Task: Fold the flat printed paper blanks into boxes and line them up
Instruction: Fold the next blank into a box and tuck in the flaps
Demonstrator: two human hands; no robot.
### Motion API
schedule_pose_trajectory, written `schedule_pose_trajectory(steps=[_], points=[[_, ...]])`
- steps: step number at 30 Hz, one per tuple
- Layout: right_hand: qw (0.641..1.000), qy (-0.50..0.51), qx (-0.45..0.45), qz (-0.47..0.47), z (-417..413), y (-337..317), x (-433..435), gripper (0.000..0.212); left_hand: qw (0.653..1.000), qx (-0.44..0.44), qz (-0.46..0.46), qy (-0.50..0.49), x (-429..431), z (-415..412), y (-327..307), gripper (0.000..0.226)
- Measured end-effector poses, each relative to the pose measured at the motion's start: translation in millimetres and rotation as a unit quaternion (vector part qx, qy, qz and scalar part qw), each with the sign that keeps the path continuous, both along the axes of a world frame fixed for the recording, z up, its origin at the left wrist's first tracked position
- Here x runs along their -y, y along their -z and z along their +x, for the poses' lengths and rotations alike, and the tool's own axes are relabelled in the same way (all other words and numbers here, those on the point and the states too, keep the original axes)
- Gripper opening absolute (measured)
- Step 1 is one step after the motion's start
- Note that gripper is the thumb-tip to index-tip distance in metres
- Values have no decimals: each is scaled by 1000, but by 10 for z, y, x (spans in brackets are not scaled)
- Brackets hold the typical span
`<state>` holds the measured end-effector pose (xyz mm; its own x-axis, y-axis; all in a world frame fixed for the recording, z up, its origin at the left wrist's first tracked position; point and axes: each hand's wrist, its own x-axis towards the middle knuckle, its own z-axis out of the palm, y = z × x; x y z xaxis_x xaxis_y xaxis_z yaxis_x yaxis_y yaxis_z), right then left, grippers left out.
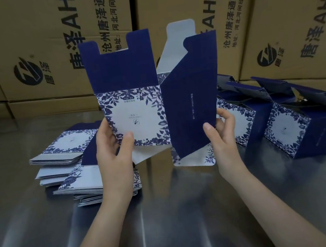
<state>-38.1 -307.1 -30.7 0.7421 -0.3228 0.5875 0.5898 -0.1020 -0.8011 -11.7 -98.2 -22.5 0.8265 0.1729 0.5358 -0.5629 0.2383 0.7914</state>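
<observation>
I hold a navy and white floral paper blank (pixel 136 110) upright above the table, partly opened into a box shape. My left hand (pixel 113 150) grips its floral front panel at the lower left, thumb on the printed face. My right hand (pixel 224 134) pinches the lower right edge of its dark blue side panel. A messy stack of flat blanks (pixel 66 162) lies on the table behind my left hand. Two folded boxes (pixel 288 130) with open top flaps stand in a row at the right.
The work surface is a shiny steel table (pixel 169 215). Large brown cardboard cartons (pixel 37 56) with black printed characters are stacked along the back edge, just behind the blanks and boxes.
</observation>
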Motion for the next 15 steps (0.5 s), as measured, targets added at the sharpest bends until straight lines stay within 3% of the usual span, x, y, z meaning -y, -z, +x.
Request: schedule_pose_trajectory(steps=[4,9,12,15], points=[[998,11,9,-58,-16,4,-105,38,999,11,-14,37,64,-13,27,42],[996,-4,-8,-91,17,60,-185,39,997,-15,-8,73,133,-24,24,54],[992,7,-30,-122,25,111,-183,41,992,-58,-26,109,166,117,7,41],[985,20,-48,-163,14,126,-220,49,988,-20,40,149,185,-1,66,42]])
